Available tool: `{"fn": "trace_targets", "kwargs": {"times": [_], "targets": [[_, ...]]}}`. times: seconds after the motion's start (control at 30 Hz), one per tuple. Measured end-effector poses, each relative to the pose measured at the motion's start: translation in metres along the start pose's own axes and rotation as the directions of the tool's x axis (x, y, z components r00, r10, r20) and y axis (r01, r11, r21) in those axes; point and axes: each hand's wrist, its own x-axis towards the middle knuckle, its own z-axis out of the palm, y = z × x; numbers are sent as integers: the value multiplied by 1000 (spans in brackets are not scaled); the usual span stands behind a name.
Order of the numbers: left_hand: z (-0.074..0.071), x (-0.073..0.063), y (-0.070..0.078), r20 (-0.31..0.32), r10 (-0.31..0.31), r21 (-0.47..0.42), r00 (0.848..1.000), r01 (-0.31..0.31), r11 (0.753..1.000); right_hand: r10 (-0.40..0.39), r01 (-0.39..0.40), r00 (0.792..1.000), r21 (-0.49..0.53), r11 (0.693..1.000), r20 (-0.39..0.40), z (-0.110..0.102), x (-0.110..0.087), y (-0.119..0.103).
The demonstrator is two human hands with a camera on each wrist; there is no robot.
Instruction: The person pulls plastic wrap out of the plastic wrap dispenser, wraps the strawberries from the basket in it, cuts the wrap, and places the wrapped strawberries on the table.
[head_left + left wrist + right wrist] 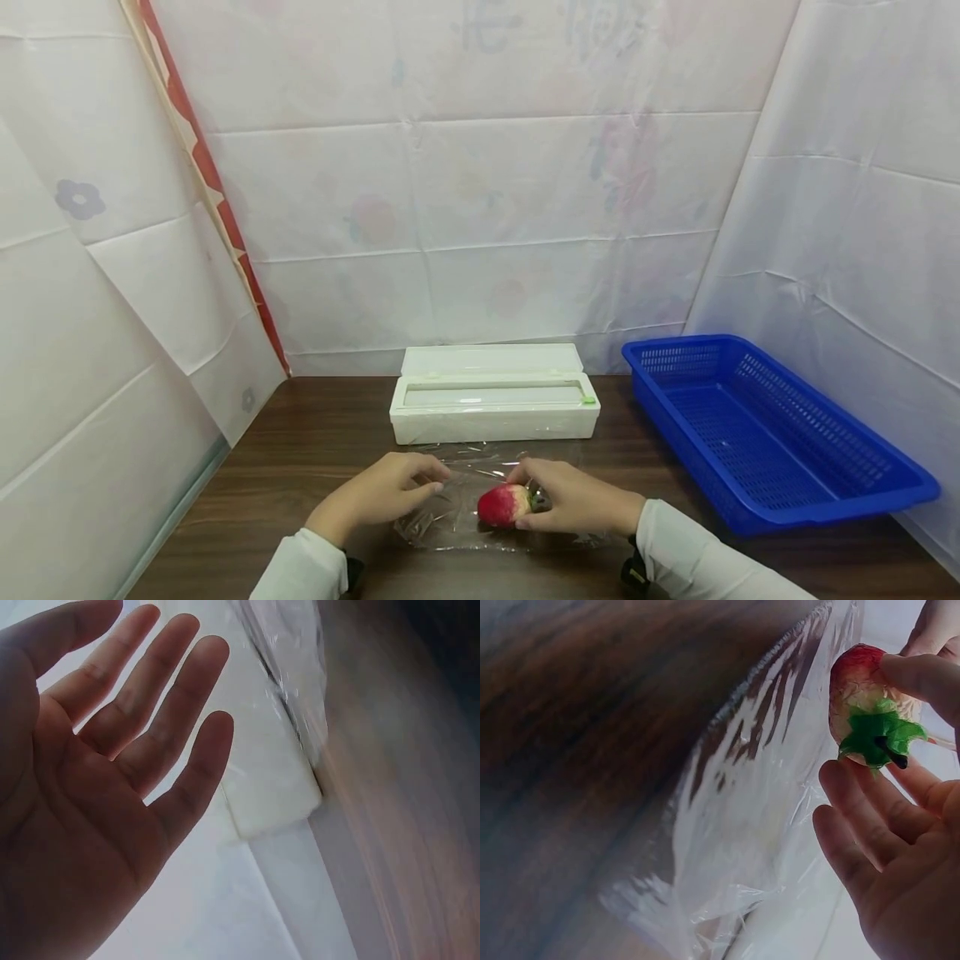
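A red and pale-yellow strawberry (495, 507) with a green leafy cap lies over a sheet of clear plastic wrap (442, 533) on the table. My right hand (581, 497) holds it at the cap end, thumb on the near side and fingers on the far side. In the right wrist view the strawberry's cap (875, 729) and dark stem face that hand's palm. To the left, my left hand (390, 492) hovers by the wrap's left side, apart from the strawberry. Its palm (82, 802) holds nothing, and the fingers are loosely extended and spread in the left wrist view.
A white wrap dispenser box (495, 425) with its lid raised stands just behind the wrap. At the right, a blue plastic basket (780, 450) sits on the dark wood table (322, 425). White printed sheets (480, 183) hang around the table's back and sides.
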Motion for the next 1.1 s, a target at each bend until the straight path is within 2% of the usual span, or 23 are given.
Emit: {"fn": "trace_targets", "kwargs": {"times": [0.17, 0.43, 0.57, 0.83, 1.1], "targets": [[8, 7, 8, 45, 25, -32, 999, -23, 999, 6, -6, 1000, -6, 1000, 6, 1, -1, -1], [20, 18, 19, 91, 17, -69, 996, -10, 998, -8, 8, 1000, 12, 1000, 12, 3, -2, -1], [24, 21, 20, 80, 29, -57, 996, -25, 998, -8, 8, 1000, 22, 1000, 22, 4, -3, 0], [30, 24, 21, 83, 11, -46, 997, -7, 999, -15, 14, 999, 30, 999, 31, 8, -1, 2], [35, 26, 24, 90, -7, 7, 996, 7, 1000, 26, -27, 999, 32, 999, 45, 11, -2, 3]]}}
